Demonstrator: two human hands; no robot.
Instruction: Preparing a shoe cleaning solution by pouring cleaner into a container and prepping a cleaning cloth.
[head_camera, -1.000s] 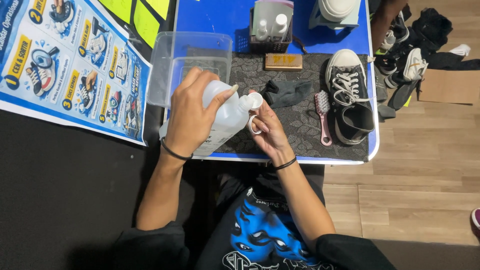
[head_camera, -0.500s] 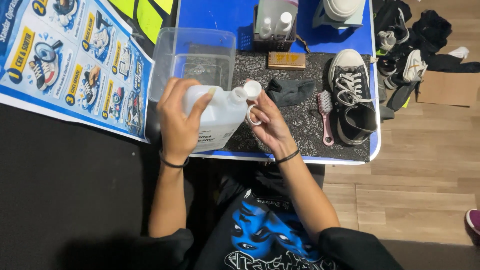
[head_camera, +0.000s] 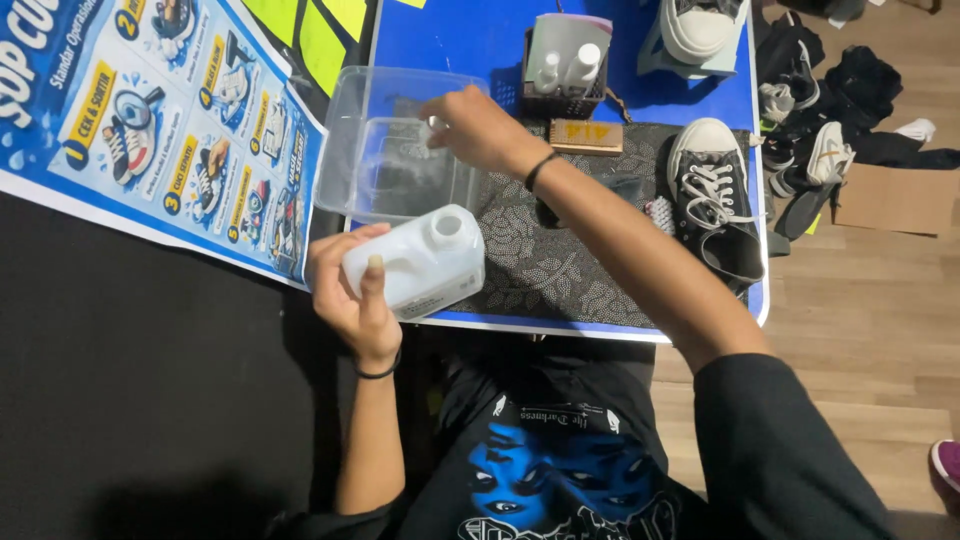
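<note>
Two hands apart: left hand (head_camera: 350, 300) clamped on white translucent jug (head_camera: 418, 262), mouth uncapped; right hand (head_camera: 470, 128) pinches small cap over clear tub (head_camera: 345, 130), far-left on table (head_camera: 480, 40).

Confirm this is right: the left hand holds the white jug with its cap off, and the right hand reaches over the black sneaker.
Not quite. The head view shows the right hand reaching over the clear plastic tub, not the black sneaker. The rest holds: the left hand holds the white jug with its cap off.

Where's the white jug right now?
The white jug is in the left hand, at the table's near-left edge, just in front of the clear tub.
</note>
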